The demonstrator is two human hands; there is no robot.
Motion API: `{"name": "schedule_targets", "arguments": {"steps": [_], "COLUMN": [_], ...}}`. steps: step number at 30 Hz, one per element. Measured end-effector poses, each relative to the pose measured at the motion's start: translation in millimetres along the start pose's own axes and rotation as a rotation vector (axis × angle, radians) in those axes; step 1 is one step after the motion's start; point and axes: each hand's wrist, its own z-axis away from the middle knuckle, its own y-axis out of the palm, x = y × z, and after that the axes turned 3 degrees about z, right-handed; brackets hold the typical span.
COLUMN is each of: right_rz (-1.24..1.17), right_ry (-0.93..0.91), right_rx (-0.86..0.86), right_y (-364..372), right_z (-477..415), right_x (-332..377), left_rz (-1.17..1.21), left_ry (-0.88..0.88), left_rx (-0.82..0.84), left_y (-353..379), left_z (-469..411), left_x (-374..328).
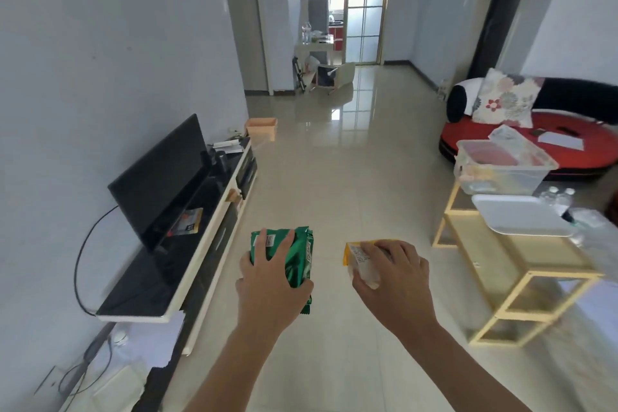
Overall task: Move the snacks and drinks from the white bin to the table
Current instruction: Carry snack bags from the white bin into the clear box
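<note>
Shiny green foil snack packet (297, 261): held in the left hand (271, 284), grip closed over its top face, fingers spread across the label, thumb on the near right edge. Yellow-and-clear plastic snack packet (359, 256): held in the right hand (391, 274), grip closed from above, fingers curled over it. Both packets are carried in mid-air above the pale tiled floor (334, 177). To the right, further off, the translucent white plastic bin (501, 170) stands on the pale wooden-framed surface (521, 261), with a white lid (521, 214) just nearer.

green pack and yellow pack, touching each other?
Apart. The head view shows bare floor between the green pack in the left hand and the yellow pack in the right hand.
</note>
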Motion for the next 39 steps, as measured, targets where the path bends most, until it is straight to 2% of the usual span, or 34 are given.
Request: {"name": "schedule_targets", "arguments": {"steps": [11, 19, 28, 39], "right_rz": [0.131, 0.24, 0.336, 0.326], "right_ry": [0.168, 0.253, 0.387, 0.465], "right_rx": [-0.096, -0.122, -0.149, -0.202], "right_y": [-10, 15, 47, 103], "right_z": [-44, -101, -198, -284], "right_x": [-107, -160, -197, -232], "left_rz": [0.048, 0.104, 0.122, 0.105], "left_ry": [0.165, 0.288, 0.463, 0.588], "left_rx": [0.093, 0.183, 0.248, 0.27], "left_y": [64, 114, 144, 170], "left_z": [-90, -188, -335, -446], "left_x": [-94, -144, -196, -243]}}
